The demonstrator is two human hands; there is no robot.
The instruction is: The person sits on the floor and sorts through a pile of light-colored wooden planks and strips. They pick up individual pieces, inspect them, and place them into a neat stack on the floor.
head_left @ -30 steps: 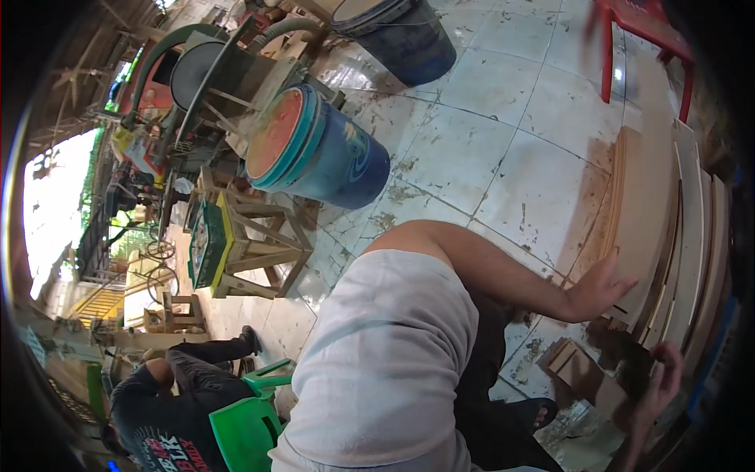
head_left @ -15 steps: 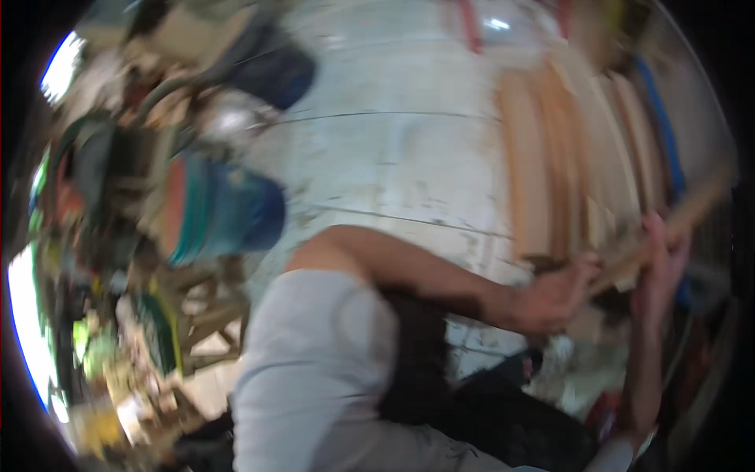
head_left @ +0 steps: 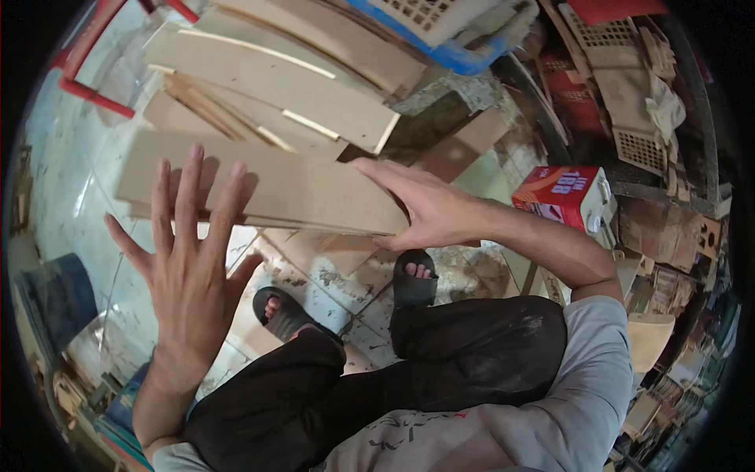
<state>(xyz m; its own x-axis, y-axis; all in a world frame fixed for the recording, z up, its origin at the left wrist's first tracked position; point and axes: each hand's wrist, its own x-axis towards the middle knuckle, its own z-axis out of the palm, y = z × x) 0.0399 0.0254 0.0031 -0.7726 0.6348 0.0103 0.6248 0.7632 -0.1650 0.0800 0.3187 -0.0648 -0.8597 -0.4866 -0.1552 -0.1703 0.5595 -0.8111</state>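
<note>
A long tan wooden board (head_left: 314,185) lies level across the view in front of my knees; a second edge shows beneath it, and I cannot tell whether that is another board. My right hand (head_left: 440,204) grips its right end, thumb and fingers on opposite long edges. Over the board's left part, my left hand (head_left: 189,267) is spread wide with the fingers apart, back of the hand up. It holds nothing; whether the fingertips touch the board I cannot tell.
Behind the board are stacked tan panels (head_left: 275,75) with pale strips. A red metal frame (head_left: 75,75) stands far left, a blue-rimmed crate (head_left: 472,59) far right. Near my right forearm sits a red tin (head_left: 562,197). My sandalled feet (head_left: 295,315) rest on dirty floor tiles.
The view has swung to the right. Earlier, both hands were on a long narrow wooden piece at the right; now my left hand is off the wood and spread open.
</note>
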